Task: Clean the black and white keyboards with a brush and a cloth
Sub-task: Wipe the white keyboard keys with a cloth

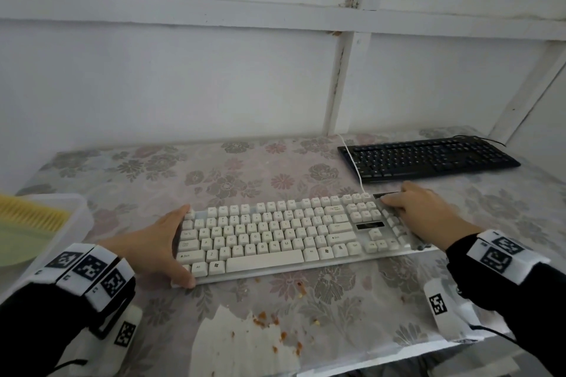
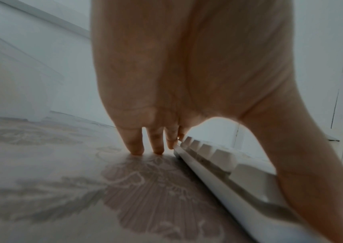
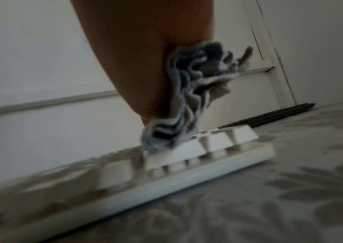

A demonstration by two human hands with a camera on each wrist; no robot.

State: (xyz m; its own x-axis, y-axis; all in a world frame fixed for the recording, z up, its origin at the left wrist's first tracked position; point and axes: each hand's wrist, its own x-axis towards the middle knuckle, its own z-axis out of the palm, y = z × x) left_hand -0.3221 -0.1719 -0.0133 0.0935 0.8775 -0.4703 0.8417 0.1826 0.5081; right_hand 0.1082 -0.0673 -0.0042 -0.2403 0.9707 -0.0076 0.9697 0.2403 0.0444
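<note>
The white keyboard [image 1: 269, 239] lies across the middle of the flowered table cover [image 1: 232, 174]. My left hand [image 1: 162, 242] braces its left end: straight fingers run along the edge [image 2: 172, 139] and the thumb sits at the front corner. My right hand [image 1: 425, 214] holds a bunched grey cloth [image 3: 187, 98] and presses it on the number pad keys [image 3: 214, 141] at the right end. In the head view only a grey edge of the cloth [image 1: 418, 244] shows under the hand. The black keyboard [image 1: 428, 157] lies at the back right, apart from both hands.
A clear plastic box [image 1: 76, 202] at the left edge holds a yellow-bristled brush [image 1: 33, 214] and something pale green [image 1: 18, 245]. Orange crumbs [image 1: 263, 318] lie on a white patch [image 1: 245, 346] at the table's front. A white cable [image 1: 352, 159] crosses the black keyboard's left end.
</note>
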